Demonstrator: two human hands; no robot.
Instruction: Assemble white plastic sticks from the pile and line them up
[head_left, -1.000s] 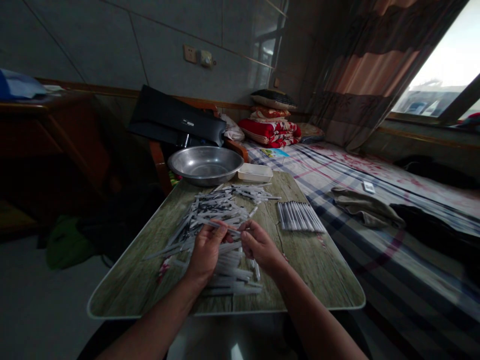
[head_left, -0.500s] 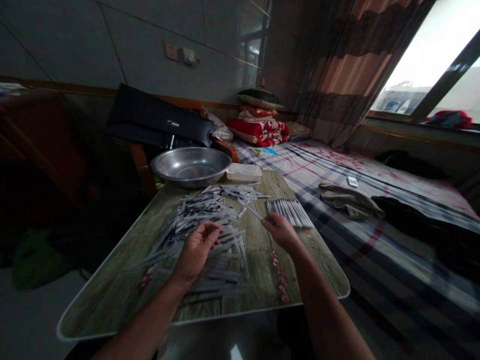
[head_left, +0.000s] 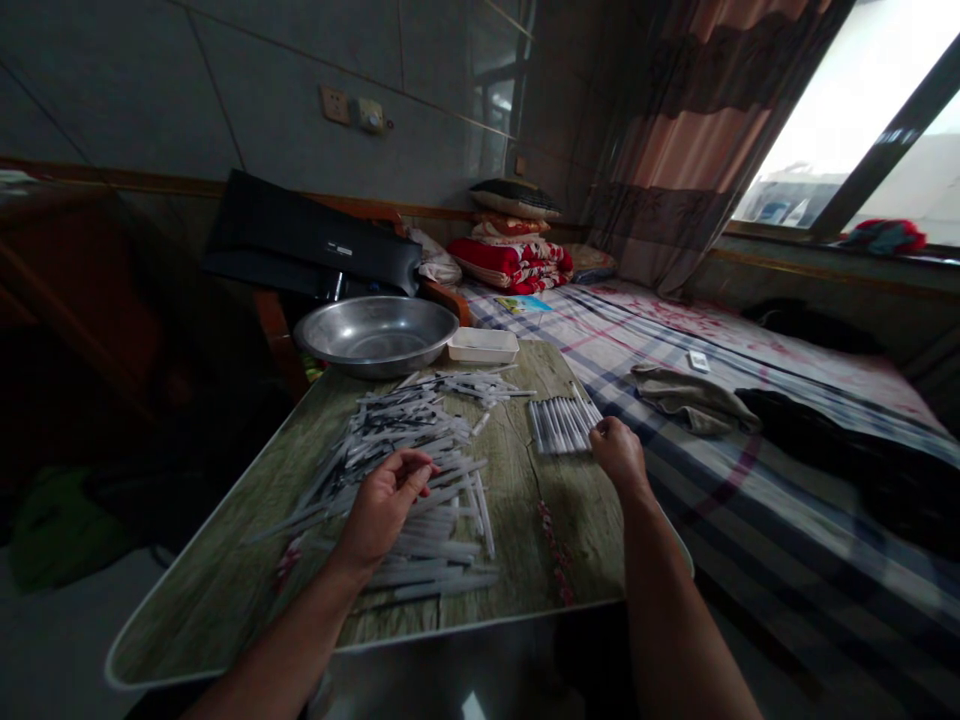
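Note:
A loose heap of thin white pen tubes (head_left: pixel 405 440) covers the middle of a wood-patterned tray table (head_left: pixel 540 540). My left hand (head_left: pixel 382 500) rests over the heap's near part, fingers curled in a loose pinch, and I cannot make out anything in them. My right hand (head_left: pixel 619 450) has reached to the table's right edge and pinches one white tube at the right side of a neat row of tubes (head_left: pixel 559 422).
A metal basin (head_left: pixel 375 335) and a small white tray (head_left: pixel 482 345) stand at the table's far end. A black case (head_left: pixel 307 245) leans behind them. To the right lies a bed with a checked sheet (head_left: pixel 720 440), folded blankets (head_left: pixel 517 262) and crumpled cloth (head_left: pixel 686 395).
My right hand carried a white tube from the heap to the neat row at the right. My left hand stayed over the heap. The view turned a little to the right.

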